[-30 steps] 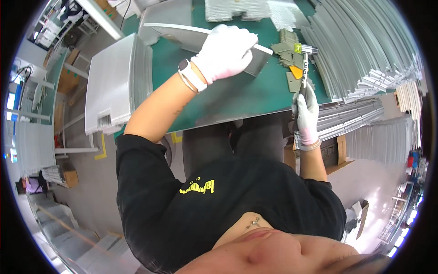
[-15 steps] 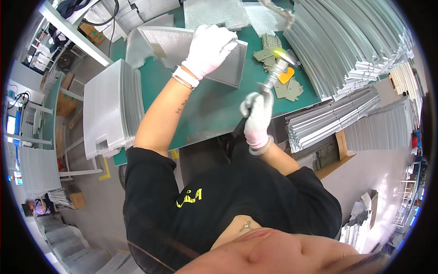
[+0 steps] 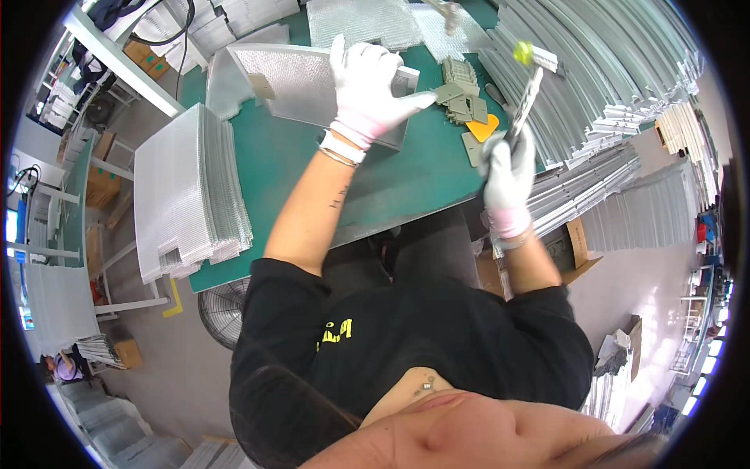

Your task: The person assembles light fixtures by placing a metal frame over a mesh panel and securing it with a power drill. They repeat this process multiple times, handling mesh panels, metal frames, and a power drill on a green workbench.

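A hammer point(image 3: 526, 105) with a yellow-green striking face is raised at the right; my gloved right hand point(image 3: 512, 180) is closed round its handle. My gloved left hand point(image 3: 371, 94), fingers and thumb spread, is over a bent silver metal panel point(image 3: 293, 78) with a textured face, covering part of it. Whether the palm touches the panel I cannot tell. A small tan tab point(image 3: 262, 86) shows on the panel. Between my hands lie several grey-green flat plates point(image 3: 464, 98) and a yellow flat piece point(image 3: 483, 127) on the green tabletop point(image 3: 312, 184).
A stack of textured metal sheets point(image 3: 180, 184) stands at the table's left edge. Tall piles of silver panels point(image 3: 586, 78) fill the right side, with more panels point(image 3: 582, 187) below. Further sheets point(image 3: 363, 22) lie at the back. A floor fan point(image 3: 221, 313) is under the near left edge.
The hammer and my right hand have moved right, the hammer head higher. My left hand has shifted right and down along the panel and its fingers have spread.
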Action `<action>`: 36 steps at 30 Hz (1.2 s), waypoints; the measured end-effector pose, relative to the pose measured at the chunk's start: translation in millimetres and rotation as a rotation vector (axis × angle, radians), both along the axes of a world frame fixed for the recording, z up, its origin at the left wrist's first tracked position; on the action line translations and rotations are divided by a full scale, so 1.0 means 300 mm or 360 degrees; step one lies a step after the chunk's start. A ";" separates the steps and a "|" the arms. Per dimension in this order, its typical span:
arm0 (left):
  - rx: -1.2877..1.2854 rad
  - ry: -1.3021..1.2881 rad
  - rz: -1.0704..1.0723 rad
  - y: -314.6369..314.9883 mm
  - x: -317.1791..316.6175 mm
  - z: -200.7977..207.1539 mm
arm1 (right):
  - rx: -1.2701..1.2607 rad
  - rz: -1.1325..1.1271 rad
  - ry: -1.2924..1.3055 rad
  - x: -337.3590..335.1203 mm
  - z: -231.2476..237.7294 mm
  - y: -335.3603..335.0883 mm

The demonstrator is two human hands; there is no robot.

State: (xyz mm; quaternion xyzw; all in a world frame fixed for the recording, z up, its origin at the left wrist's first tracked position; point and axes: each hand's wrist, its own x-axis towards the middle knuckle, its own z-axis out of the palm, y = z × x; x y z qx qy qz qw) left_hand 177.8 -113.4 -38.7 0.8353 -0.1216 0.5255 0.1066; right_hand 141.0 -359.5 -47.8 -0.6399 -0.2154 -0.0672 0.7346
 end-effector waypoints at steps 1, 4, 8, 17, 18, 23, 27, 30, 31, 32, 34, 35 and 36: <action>-0.0038 -0.0017 0.0104 -0.024 -0.005 -0.003 | -0.0209 0.0056 -0.0242 0.040 0.051 -0.044; -0.0202 -0.0160 0.0049 -0.027 0.018 -0.043 | -0.0473 0.0019 -0.0745 0.089 0.271 -0.111; -0.0304 -0.0329 -0.0075 -0.030 0.035 -0.062 | -0.0257 -0.0072 -0.1209 0.100 0.375 -0.084; -0.0227 -0.0287 0.0002 -0.020 0.019 -0.055 | -0.1233 -0.0054 -0.1100 0.087 0.349 -0.065; -0.0246 -0.0280 -0.0020 -0.025 0.022 -0.054 | -0.1200 -0.0098 -0.1079 0.095 0.282 -0.086; -0.0264 -0.0219 -0.0037 -0.028 0.011 -0.061 | -0.1327 0.0256 -0.0488 0.077 0.147 -0.091; -0.0250 -0.0143 -0.0052 -0.027 -0.056 -0.039 | -0.1208 0.0201 -0.0095 0.107 -0.025 -0.097; -0.0320 -0.0099 -0.0343 0.036 -0.167 -0.023 | -0.1241 0.0111 -0.0322 0.142 -0.257 -0.068; -0.0301 -0.0052 -0.0483 0.049 -0.238 0.021 | -0.1294 0.0052 -0.0378 0.144 -0.329 -0.061; -0.0399 -0.0182 -0.0561 0.079 -0.290 0.030 | -0.1261 0.0083 -0.0492 0.164 -0.402 -0.046; -0.0815 -0.0360 -0.0906 0.114 -0.394 0.063 | -0.1521 0.0102 -0.0416 0.157 -0.414 -0.030; -0.1127 -0.0411 -0.1137 0.136 -0.463 0.091 | -0.1553 0.0046 -0.0554 0.152 -0.429 -0.005; -0.1238 -0.0494 -0.1180 0.195 -0.492 0.081 | -0.1497 0.0001 -0.0603 0.144 -0.422 0.016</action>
